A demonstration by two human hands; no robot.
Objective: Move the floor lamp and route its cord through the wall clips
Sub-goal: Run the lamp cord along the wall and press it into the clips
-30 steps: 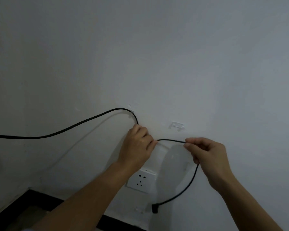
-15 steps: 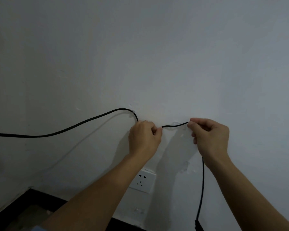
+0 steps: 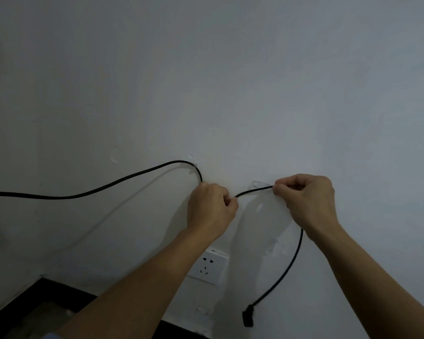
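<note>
A thin black cord (image 3: 123, 182) runs in from the left edge along the white wall and bends down at a clear wall clip (image 3: 193, 166). My left hand (image 3: 211, 206) pinches the cord just below that clip. My right hand (image 3: 306, 199) pinches it further along, pressing the short span between my hands against a second clear clip (image 3: 261, 184). Past my right hand the cord hangs down to its black plug (image 3: 248, 318), which dangles free. The lamp itself is out of view.
A white wall socket (image 3: 207, 266) sits below my left hand. A small clear clip (image 3: 272, 245) sticks to the wall under my right wrist, another (image 3: 202, 310) near the skirting. Dark skirting and floor (image 3: 42, 297) show at the lower left.
Both hands rose with the cord from below the second clip up to it. My right hand now holds the cord at that clip; the hanging end swung and the plug came back into view.
</note>
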